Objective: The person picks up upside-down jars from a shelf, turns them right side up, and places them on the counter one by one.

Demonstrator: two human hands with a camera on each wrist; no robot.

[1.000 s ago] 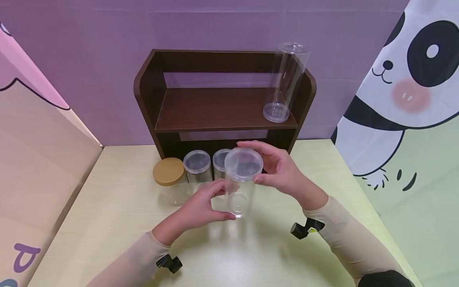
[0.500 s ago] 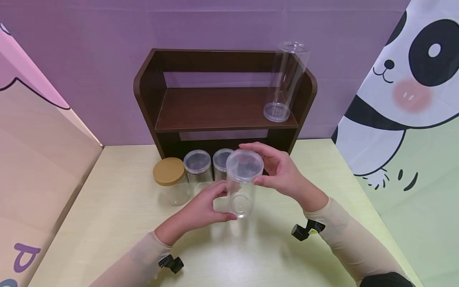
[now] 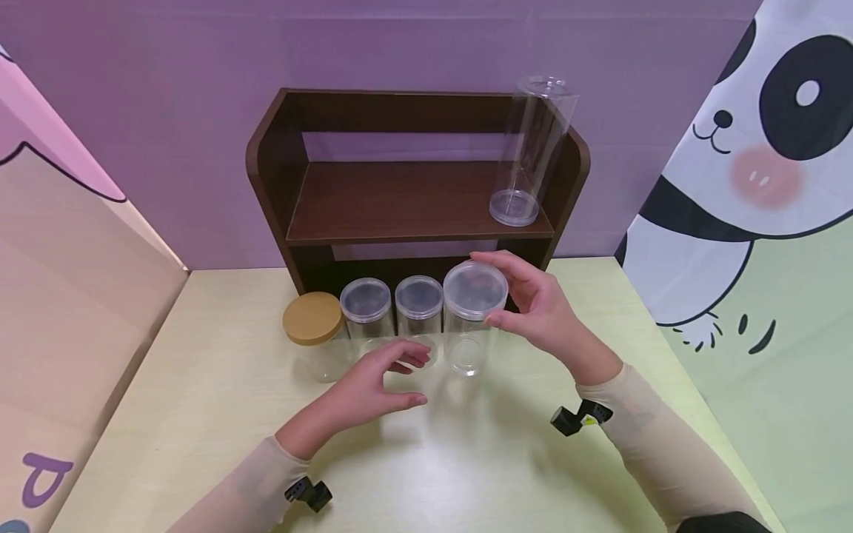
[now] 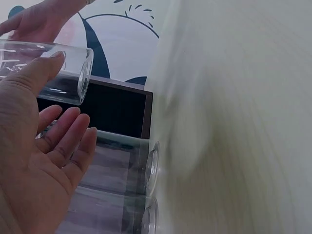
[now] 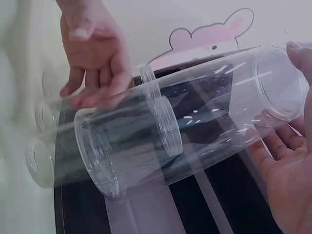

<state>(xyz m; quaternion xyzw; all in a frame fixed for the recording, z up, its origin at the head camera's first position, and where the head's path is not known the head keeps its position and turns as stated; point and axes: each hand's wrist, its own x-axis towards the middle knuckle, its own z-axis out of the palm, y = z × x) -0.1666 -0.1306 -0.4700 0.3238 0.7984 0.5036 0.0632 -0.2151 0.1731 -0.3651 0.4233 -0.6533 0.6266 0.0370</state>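
My right hand (image 3: 536, 307) grips a tall clear jar (image 5: 204, 122) near its translucent lid (image 3: 476, 287), fingers behind and thumb in front. The jar is upright, its bottom a little above the table in the left wrist view. My left hand (image 3: 356, 392) is apart from it, fingers and thumb spread with nothing between them. Two shorter clear jars, the left one (image 3: 366, 303) and the right one (image 3: 419, 300), stand side by side just beyond my left hand. At the row's left end is a jar with a tan lid (image 3: 313, 318).
Behind the jars stands a dark brown two-level shelf (image 3: 393, 200). A tall clear cylinder (image 3: 529, 155) sits on its upper board at the right. The pale table (image 3: 200, 385) meets printed panels on both sides and a purple backdrop (image 3: 413, 44).
My right hand has carried the tall jar to the right and toward the shelf. My left hand has let go of it and drawn slightly back left, uncovering the shorter jar behind.
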